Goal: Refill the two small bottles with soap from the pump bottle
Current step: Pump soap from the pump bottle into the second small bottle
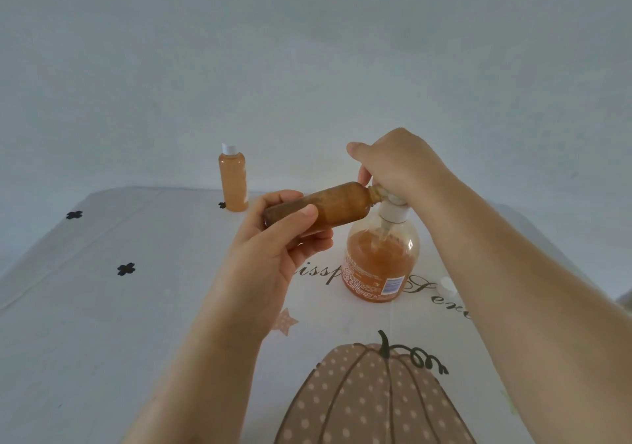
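Item, nearest the lens: tablecloth (102, 358), pale, printed with a dotted pumpkin (369, 399), a small star, black clover marks and a line of script partly covered. Item: left hand (273, 248), forearm rising from the lower edge; fingers (290, 200) curled round the lower half of a small bottle (325, 209), thumb laid along its near side, a closed grasp that bears the bottle clear of the table. The bottle lies nearly level, neck pointing right and set against the nozzle of the pump; its wall shows amber along the whole length, though how full it truly is cannot be told. Item: right hand (400, 166), folded down over the pump head, fingers bent and closed upon it, thumb out to the left; the head itself is mostly hidden beneath the palm. Item: pump bottle (379, 258), upright on the cloth at centre, white collar, clear body, amber soap standing to roughly two thirds. Item: second small bottle (233, 180), upright near the far edge of the table, well apart from the hands, white cap on, amber nearly to the shoulder. Item: loose white cap (447, 285), on the cloth just right of the pump bottle. Assessment: the far bottle appears filled and closed, so one refill is judged complete; the other is in progress, with topping-up and capping outstanding.
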`<state>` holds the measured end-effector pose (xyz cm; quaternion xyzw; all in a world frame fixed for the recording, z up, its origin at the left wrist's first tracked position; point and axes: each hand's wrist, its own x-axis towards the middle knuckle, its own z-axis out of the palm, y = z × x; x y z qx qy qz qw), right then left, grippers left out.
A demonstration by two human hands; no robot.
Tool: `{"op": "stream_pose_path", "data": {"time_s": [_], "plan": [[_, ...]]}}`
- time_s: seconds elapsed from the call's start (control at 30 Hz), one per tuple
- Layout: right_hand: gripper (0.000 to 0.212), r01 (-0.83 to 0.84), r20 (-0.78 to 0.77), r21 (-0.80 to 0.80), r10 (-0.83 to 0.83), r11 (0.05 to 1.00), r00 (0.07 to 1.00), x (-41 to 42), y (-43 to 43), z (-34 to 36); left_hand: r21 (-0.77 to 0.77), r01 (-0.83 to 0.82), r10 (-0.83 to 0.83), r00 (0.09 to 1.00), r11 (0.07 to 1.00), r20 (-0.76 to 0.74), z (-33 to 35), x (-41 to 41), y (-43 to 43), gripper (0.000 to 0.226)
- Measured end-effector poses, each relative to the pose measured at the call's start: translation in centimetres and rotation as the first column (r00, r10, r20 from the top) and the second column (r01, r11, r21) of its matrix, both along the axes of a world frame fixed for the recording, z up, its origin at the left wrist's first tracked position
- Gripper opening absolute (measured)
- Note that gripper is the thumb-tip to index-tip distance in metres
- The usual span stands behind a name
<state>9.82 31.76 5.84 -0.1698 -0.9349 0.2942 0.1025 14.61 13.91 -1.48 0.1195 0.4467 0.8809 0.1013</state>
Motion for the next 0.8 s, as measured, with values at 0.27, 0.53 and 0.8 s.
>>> {"op": "stream_pose_path", "data": {"time_s": [0.27, 0.53, 0.8], "plan": [[0.041, 0.0, -0.007, 0.015, 0.0, 1.0, 1.0, 0.1, 0.0, 0.0, 0.013, 0.01, -0.01, 1.0, 1.0, -0.002, -0.2, -0.1, 0.0, 0.034], [0.038, 0.035, -0.006, 0.078, -0.035, 0.996, 0.999, -0.2, -0.4, 0.4, 0.031, 0.014, -0.014, 1.0, 0.999, -0.009, -0.2, 0.0, -0.1, 0.033], [0.036, 0.001, 0.055, 0.179, -0.011, 0.984, 0.998, 0.3, -0.5, 2.1, 0.076, 0.057, -0.053, 0.997, 0.995, -0.053, 0.0, 0.2, 0.1, 0.031]]}}
